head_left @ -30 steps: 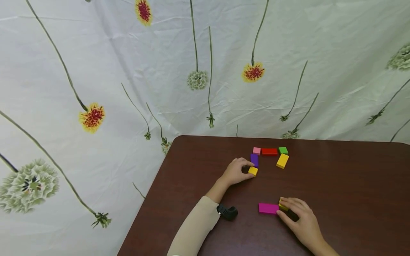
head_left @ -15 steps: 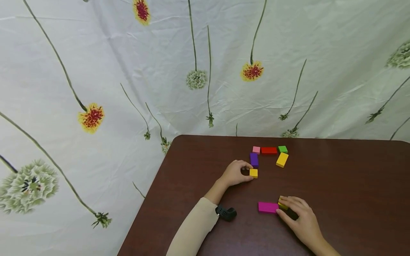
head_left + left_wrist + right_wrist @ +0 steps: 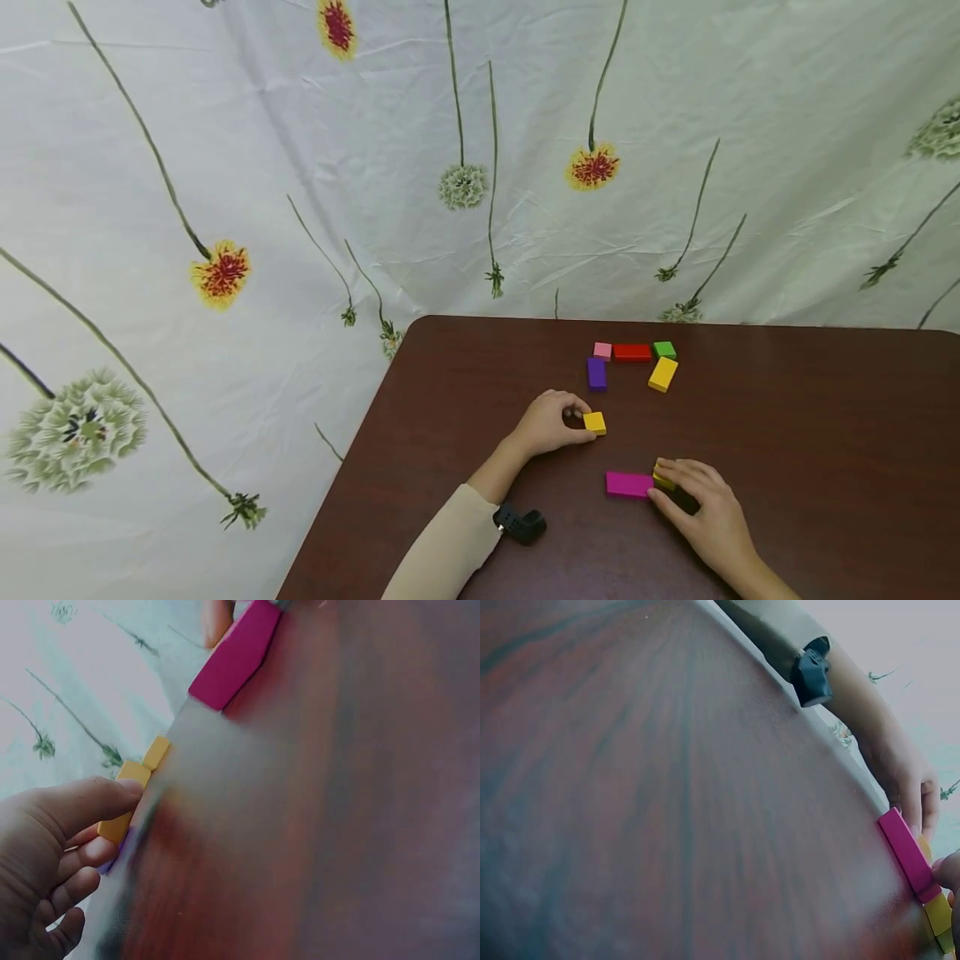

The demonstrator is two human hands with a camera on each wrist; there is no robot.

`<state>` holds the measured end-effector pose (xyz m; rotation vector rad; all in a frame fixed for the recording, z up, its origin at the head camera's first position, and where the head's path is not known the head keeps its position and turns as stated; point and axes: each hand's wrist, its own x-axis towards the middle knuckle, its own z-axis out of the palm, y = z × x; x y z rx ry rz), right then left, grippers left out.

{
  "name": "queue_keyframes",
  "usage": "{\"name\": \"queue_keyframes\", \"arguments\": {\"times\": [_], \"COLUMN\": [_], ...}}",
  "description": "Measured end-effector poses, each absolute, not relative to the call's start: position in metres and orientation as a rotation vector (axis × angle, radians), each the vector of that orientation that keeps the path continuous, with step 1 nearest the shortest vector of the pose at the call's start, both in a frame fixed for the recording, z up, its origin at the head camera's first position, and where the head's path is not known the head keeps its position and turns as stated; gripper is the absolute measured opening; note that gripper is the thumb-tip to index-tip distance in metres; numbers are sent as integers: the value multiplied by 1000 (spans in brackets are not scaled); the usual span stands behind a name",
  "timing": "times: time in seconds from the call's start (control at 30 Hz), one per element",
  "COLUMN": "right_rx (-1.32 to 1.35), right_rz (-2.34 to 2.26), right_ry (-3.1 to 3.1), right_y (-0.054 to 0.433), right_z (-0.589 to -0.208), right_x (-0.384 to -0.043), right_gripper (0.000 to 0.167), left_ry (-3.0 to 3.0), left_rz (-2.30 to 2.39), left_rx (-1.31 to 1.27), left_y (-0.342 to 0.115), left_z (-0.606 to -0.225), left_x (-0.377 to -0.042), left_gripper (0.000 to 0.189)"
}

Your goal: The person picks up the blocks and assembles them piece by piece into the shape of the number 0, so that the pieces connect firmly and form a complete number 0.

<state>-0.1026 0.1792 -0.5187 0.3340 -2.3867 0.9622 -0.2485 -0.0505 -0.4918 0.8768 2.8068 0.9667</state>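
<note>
My left hand [image 3: 546, 423] pinches a small yellow block [image 3: 596, 423] between thumb and fingers, just in front of a purple block [image 3: 596, 374]. In the left wrist view, the thumb lies on that block's near face. Nearer the front, my right hand [image 3: 705, 504] holds another yellow block [image 3: 663, 477], its fingers over the far side and its thumb on the near side. This block is partly hidden by the fingers. It stands against the right end of a long magenta block [image 3: 628, 485], which the thumb tip reaches.
Towards the back of the dark brown table [image 3: 825, 433] lie a pink block [image 3: 602, 351], a red block [image 3: 632, 352], a green block [image 3: 664, 350] and a slanted yellow block [image 3: 663, 374]. A white flowered cloth [image 3: 375, 150] hangs behind the table edge.
My left hand has drawn its yellow block towards the front, away from the purple block, so a gap now shows between them. The right hand and magenta block have stayed in place.
</note>
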Motion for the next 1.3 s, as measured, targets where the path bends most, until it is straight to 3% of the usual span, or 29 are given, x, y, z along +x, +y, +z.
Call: {"name": "queue_keyframes", "arguments": {"times": [0.57,1.3], "right_rx": [322,313], "right_rz": [958,954], "right_ry": [-2411,-2404], "right_y": [180,179], "right_z": [-520,-520], "right_x": [-102,-103], "right_gripper": [30,30], "left_ry": [2849,2825], "left_rz": [937,845], "left_rx": [890,943], "left_y": [-61,-63], "left_z": [-491,-489], "left_x": [-205,-192], "left_gripper": [31,35]}}
